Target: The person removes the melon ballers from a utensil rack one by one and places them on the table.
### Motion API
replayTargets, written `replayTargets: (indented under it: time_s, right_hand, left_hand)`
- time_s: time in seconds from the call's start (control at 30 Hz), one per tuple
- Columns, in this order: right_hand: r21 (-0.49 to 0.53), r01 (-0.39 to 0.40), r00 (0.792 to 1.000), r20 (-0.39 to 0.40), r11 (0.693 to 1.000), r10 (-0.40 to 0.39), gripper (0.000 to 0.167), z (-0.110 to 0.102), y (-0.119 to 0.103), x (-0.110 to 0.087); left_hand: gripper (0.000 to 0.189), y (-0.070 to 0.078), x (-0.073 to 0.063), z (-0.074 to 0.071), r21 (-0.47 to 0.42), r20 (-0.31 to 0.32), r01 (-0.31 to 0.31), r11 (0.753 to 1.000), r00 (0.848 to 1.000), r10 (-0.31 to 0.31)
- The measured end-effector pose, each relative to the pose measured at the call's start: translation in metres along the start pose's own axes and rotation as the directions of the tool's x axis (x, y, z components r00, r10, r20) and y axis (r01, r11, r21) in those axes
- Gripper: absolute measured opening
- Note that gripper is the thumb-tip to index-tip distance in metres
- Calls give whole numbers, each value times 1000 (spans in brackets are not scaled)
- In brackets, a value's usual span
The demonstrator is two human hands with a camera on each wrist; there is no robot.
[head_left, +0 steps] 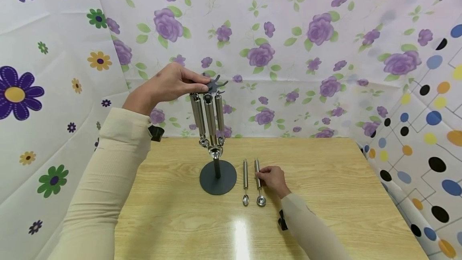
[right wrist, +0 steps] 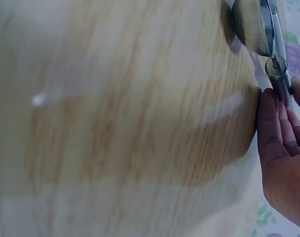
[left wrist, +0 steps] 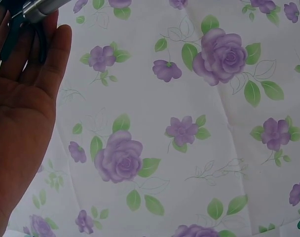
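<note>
My left hand [head_left: 173, 83] pinches the dark, hooked top [head_left: 213, 86] of a utensil stand between thumb and fingers. Several steel spoons with tubular handles [head_left: 209, 117] hang from its hooks, bowls down. The stand's round dark base [head_left: 218, 185] rests on the table. To its right lie two steel spoons, bowls toward me. One is a small spoon [head_left: 246, 175] with an oval bowl. The other, a round-bowled measuring spoon [head_left: 261, 200], has its handle pinched by my right hand [head_left: 273, 179]. The right wrist view shows its deep bowl [right wrist: 251, 24] close to the fingers.
The wooden table [head_left: 173, 220] carries the stand and both loose spoons. Behind it hangs a cloth with purple roses [head_left: 261, 55]. Patterned cloths also hang at the left [head_left: 47, 139] and right [head_left: 426, 147] sides.
</note>
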State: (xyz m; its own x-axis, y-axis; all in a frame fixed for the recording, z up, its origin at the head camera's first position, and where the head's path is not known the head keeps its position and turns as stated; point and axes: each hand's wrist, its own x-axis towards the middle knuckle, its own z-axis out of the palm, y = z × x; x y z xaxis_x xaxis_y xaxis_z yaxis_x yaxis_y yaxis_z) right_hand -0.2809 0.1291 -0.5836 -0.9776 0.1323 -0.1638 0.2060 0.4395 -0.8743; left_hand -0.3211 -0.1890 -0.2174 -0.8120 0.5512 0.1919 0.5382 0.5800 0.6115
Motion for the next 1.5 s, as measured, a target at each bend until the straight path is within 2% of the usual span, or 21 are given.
replayTargets:
  time_s: [0.3,0.6,0.97,1.03,1.17,1.33,1.5]
  right_hand:
    - [-93,7,999,-38,996,-11,18,5,-6,-3]
    - [-143,2,997,-75,990,-13,16,8,-10,-6]
    - [-109,32,998,-58,994,-39,20,1,-14,-11]
    - [-101,55,996,-59,993,-61,26,-4,-17,-10]
    - [-107,147,986,-68,983,-154,35,-20,-28,-6]
    - [-101,295,948,-90,950,-304,35,-39,-49,-2]
    - [-61,377,921,-81,924,-381,34,-52,-71,-2]
  left_hand:
    - [28,-1,0,-2,17,17,-7,1000,1000,7]
    - [27,2,5,-6,54,35,-45,997,998,43]
    - [24,3,5,-7,50,31,-54,997,998,53]
    - [24,3,5,-7,58,26,-46,997,999,44]
    - [25,4,5,-7,74,14,-11,997,1000,10]
    - [24,7,6,-6,124,-15,20,992,1000,-18]
    - [25,10,6,-5,176,-27,18,984,1000,-14]
